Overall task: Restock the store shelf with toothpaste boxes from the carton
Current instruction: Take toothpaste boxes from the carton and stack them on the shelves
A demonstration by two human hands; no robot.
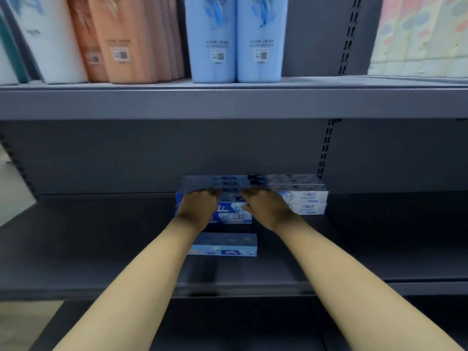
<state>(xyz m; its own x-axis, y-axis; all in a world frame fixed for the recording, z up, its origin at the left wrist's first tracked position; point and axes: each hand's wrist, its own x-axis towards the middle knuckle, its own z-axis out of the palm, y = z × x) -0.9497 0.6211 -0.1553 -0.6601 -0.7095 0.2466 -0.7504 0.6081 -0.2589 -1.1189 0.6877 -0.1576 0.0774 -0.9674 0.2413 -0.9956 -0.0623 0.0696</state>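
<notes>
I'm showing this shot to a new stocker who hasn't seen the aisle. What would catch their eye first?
Two bare forearms reach into the middle shelf, where the left hand and right hand rest on the stacked toothpaste boxes at the back. One loose toothpaste box lies alone nearer the front edge. Above, two light blue bottles stand on the upper shelf beside peach-coloured ones.
</notes>
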